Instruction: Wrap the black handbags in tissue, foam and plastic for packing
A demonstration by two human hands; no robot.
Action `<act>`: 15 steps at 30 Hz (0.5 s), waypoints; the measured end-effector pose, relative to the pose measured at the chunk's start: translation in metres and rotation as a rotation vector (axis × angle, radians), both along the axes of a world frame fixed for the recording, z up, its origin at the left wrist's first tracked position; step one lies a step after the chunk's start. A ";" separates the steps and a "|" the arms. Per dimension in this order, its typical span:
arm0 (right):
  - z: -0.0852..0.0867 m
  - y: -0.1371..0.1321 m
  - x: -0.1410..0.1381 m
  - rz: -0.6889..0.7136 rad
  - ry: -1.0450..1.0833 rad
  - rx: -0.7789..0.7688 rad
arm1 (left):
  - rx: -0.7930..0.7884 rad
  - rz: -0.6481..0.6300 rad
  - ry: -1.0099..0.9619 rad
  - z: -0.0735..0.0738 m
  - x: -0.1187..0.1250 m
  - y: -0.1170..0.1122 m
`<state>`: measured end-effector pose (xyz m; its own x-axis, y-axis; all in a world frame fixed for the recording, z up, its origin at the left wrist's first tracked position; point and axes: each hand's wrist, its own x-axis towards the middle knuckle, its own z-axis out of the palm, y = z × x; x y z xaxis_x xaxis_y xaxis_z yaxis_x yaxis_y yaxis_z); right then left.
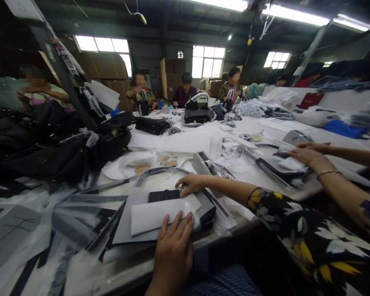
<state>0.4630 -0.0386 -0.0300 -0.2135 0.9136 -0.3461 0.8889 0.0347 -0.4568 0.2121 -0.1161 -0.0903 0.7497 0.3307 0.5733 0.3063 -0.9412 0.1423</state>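
Observation:
In front of me a grey and black bag point(125, 224) lies flat at the table edge. A white padding sheet point(148, 216) rests on it, with clear plastic film point(193, 207) around its right end. My left hand point(175, 242) lies palm down with fingers stretched over the sheet's lower right part. Beyond the sheet, a black strap piece point(163, 196) shows on the bag. My right hand point(189, 185), reaching in from the right, has its fingers curled together at the strap piece's right end; what is between them is hidden. The bag's handle point(154, 170) arches behind.
Plastic-wrapped strips point(80, 222) cover the table at left, with black bags point(55, 152) piled behind. A grey tape dispenser point(203, 162) stands beyond my right hand. At right, a co-worker's hands point(308, 156) rest on another bag point(283, 168). Several people sit across the table.

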 end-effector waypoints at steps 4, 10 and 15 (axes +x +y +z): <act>0.007 -0.002 -0.006 -0.062 -0.011 0.082 | -0.055 0.000 0.001 0.005 0.000 -0.003; 0.010 -0.073 -0.041 -0.051 0.059 0.425 | -0.167 -0.033 -0.001 0.014 -0.005 -0.004; -0.017 -0.124 -0.059 0.115 0.059 0.570 | -0.150 -0.158 0.015 0.037 -0.035 0.013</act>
